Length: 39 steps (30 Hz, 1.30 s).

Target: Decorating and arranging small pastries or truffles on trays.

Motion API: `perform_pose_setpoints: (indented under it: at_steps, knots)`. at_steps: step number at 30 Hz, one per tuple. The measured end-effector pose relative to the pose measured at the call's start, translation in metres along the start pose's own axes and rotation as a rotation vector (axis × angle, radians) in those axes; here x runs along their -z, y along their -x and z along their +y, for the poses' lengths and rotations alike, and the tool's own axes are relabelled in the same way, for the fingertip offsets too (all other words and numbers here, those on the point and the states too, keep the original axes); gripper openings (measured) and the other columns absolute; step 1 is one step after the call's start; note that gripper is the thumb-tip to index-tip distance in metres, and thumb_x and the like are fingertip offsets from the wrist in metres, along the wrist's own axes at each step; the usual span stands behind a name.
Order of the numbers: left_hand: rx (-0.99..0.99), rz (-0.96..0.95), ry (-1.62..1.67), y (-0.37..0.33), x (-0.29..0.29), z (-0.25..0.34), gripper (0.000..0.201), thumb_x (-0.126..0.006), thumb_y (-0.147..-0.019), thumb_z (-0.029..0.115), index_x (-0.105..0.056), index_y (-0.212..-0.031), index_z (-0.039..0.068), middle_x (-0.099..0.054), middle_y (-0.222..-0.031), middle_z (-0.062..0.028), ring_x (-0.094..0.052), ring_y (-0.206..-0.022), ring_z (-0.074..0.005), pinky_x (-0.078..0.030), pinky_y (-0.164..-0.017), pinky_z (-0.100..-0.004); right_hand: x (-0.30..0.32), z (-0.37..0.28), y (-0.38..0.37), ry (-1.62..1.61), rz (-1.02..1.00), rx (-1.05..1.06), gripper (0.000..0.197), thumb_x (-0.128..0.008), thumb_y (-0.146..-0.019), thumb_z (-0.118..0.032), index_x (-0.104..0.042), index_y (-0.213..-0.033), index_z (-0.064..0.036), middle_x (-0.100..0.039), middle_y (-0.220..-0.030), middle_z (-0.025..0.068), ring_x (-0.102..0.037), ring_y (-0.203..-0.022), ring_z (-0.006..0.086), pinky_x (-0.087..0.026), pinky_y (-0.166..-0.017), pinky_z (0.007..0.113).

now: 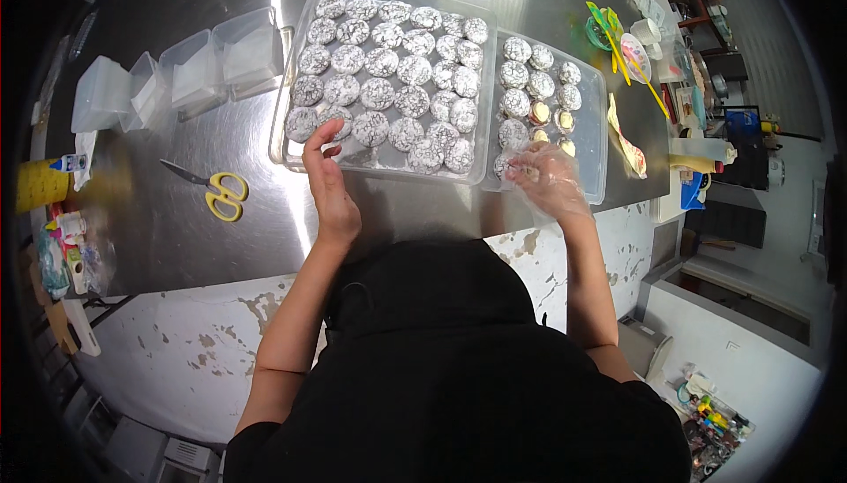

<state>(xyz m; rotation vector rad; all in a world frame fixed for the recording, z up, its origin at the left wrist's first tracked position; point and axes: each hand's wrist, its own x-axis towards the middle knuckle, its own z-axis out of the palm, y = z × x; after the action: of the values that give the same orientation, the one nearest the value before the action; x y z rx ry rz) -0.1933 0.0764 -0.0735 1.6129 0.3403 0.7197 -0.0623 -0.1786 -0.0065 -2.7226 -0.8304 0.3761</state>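
Note:
A large clear plastic tray (388, 168) holds rows of dark crinkle cookies (381, 62) coated in cracked white sugar. To its right, a smaller clear tray (587, 143) has more crinkle cookies (515, 75) and several open cookie halves (540, 112) topped with pale and brown filling. My left hand (331, 187) is bare and open, fingers stretched upward by the big tray's near left corner. Over the near end of the smaller tray, my right hand (549, 181) wears a clear plastic glove. Its fingers are closed at a crinkle cookie (501, 164), which they partly cover.
Yellow-handled scissors (227, 196) lie left of the big tray on the steel table (265, 240). Behind them stand clear lined containers (192, 73). At the right are a piping bag (626, 139), yellow and green spatulas (618, 42) and bowls (635, 55). A yellow tub (41, 185) sits far left.

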Motion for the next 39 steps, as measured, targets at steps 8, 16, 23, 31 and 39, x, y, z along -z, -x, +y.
perform_pose_setpoints:
  at_steps: [8,16,23,31,39]
  knots:
    - [0.007,0.0,-0.011,0.003,0.002,0.006,0.049,-0.021,-0.093,0.04,-0.037,-0.121,0.004,-0.042,-0.121,-0.0099,-0.037,-0.11,-0.019,-0.028,-0.09,-0.0323,-0.01,0.016,-0.013,0.105,-0.099,0.033,0.018,-0.068,-0.065,-0.007,-0.067,-0.082,-0.0073,-0.059,-0.073,0.0142,-0.058,-0.068,0.0268,-0.046,-0.063,0.034]
    - [0.015,0.009,-0.014,0.007,0.001,0.01,0.048,-0.02,-0.093,0.039,-0.037,-0.121,0.004,-0.043,-0.121,-0.0094,-0.037,-0.11,-0.0193,-0.028,-0.09,-0.0329,-0.007,0.009,-0.02,0.017,-0.192,-0.134,0.013,-0.07,-0.063,-0.01,-0.067,-0.075,-0.0064,-0.062,-0.075,0.015,-0.061,-0.07,0.0298,-0.048,-0.067,0.036]
    - [0.021,0.002,-0.033,0.011,0.0,0.011,0.047,-0.02,-0.093,0.039,-0.037,-0.121,0.004,-0.043,-0.121,-0.0091,-0.037,-0.111,-0.0196,-0.028,-0.091,-0.033,-0.006,0.009,-0.018,0.063,-0.175,-0.092,0.018,-0.071,-0.063,-0.008,-0.067,-0.081,-0.0056,-0.062,-0.072,0.016,-0.062,-0.064,0.0249,-0.047,-0.062,0.033]
    - [0.029,0.019,-0.028,0.009,0.002,0.011,0.05,-0.024,-0.092,0.039,-0.041,-0.118,0.001,-0.044,-0.117,-0.0115,-0.038,-0.108,-0.022,-0.03,-0.088,-0.0327,-0.001,-0.003,-0.019,0.092,-0.177,-0.07,0.015,-0.069,-0.067,-0.008,-0.067,-0.081,-0.0057,-0.062,-0.072,0.0148,-0.061,-0.067,0.0266,-0.047,-0.065,0.034]
    - [0.023,0.027,-0.002,0.002,-0.004,0.004,0.048,-0.023,-0.092,0.041,-0.039,-0.12,0.005,-0.045,-0.119,-0.0093,-0.038,-0.109,-0.0191,-0.028,-0.089,-0.0327,-0.011,-0.065,-0.056,-0.07,-0.138,0.567,0.03,-0.063,-0.066,-0.005,-0.063,-0.095,-0.0093,-0.058,-0.102,0.0116,-0.055,-0.092,0.0286,-0.045,-0.08,0.035]
